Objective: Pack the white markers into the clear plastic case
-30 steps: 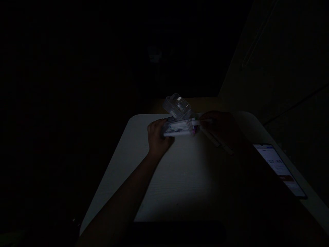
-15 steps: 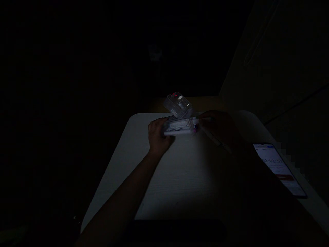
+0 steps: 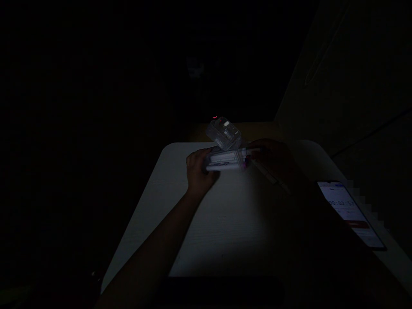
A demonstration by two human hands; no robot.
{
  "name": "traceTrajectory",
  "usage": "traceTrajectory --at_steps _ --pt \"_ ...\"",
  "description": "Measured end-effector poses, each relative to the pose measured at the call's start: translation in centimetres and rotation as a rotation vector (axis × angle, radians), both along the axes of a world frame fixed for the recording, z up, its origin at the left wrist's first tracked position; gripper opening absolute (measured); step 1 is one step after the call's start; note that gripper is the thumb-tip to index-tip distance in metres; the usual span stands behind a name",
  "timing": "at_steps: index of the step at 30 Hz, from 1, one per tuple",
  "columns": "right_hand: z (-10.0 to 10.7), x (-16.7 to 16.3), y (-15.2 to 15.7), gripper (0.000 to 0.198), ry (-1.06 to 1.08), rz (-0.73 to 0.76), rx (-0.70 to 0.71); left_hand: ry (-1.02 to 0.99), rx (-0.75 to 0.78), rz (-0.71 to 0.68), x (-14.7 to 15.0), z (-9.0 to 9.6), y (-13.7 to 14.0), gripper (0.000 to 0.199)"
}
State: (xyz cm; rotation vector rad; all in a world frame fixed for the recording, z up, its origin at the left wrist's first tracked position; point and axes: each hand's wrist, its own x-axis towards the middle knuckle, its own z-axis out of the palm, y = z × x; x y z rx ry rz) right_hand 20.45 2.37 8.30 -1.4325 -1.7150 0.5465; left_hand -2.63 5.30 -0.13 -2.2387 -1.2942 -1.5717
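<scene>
My left hand [image 3: 199,171] is wrapped round the closed end of a clear plastic pen case [image 3: 240,161], which lies on its side with several pens [image 3: 223,159] in it. The case's hinged clear lid [image 3: 224,133] stands open, tilted up behind it. At the open mouth, on the right, my right hand [image 3: 275,156] pinches a light-coloured pen [image 3: 254,151] whose tip end points into the case. Deep shadow hides most of the right fingers. Under that hand more slim pens [image 3: 265,172] show faintly; whether they touch it I cannot tell.
A white table [image 3: 219,223] with rounded corners carries everything. At its right edge lies a phone [image 3: 350,214] with a lit timer screen, partly behind my right forearm. A cable [image 3: 373,133] runs along the dim wall at right. The surroundings are nearly black.
The pen in my right hand has shifted slightly left, towards the case. My left hand still holds the case in the same place. The whole view has moved a few pixels.
</scene>
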Motion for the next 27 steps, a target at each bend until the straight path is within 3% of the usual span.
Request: traceTrajectory --at_steps 16,27 --pt "0.64 -0.12 -0.43 0.025 -0.072 -0.063 -0.056 0.007 0.004 0.009 -0.05 0.08 -0.08 0.048" --pt "0.83 -0.28 -0.63 0.019 -0.094 -0.028 -0.073 -0.017 0.009 -0.013 -0.01 -0.12 0.13 0.049"
